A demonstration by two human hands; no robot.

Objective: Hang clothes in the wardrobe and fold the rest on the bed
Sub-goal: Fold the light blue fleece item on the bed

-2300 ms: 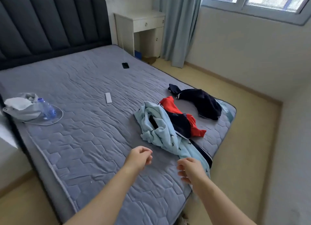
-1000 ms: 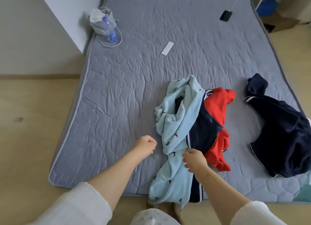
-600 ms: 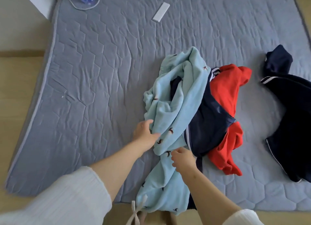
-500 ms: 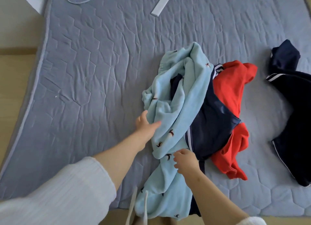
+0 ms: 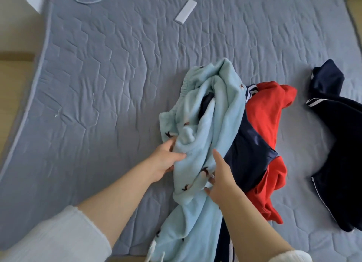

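Since half a sec ago my left hand [image 5: 166, 160] has gone from just touching the edge of the light blue fleece [image 5: 211, 113] to gripping it, thumb over a bunched fold and fingers underneath. My right hand [image 5: 221, 181] has opened from its small pinch lower down and now lies against the fleece's right side, thumb out straight, fingertips tucked at a fold; can't tell if it's actually pinching yet. The fleece looks more gathered btwn the hands, so I judge this as the pick-up of garment no. 1, w/ nothing hung or folded so far. It's still on the bed [image 5: 98, 85], top of the pile, its lower end trailing over the near edge, draped over a navy piece [image 5: 248, 154] that overlaps a red top [image 5: 268, 113]. A second navy garment [image 5: 340, 140] lies apart on the right. The quilted grey cover is wrinkled, w/ a small white bar [image 5: 185, 11] farther up. Tan floor [image 5: 11, 75] shows at left; no wardrobe in view.
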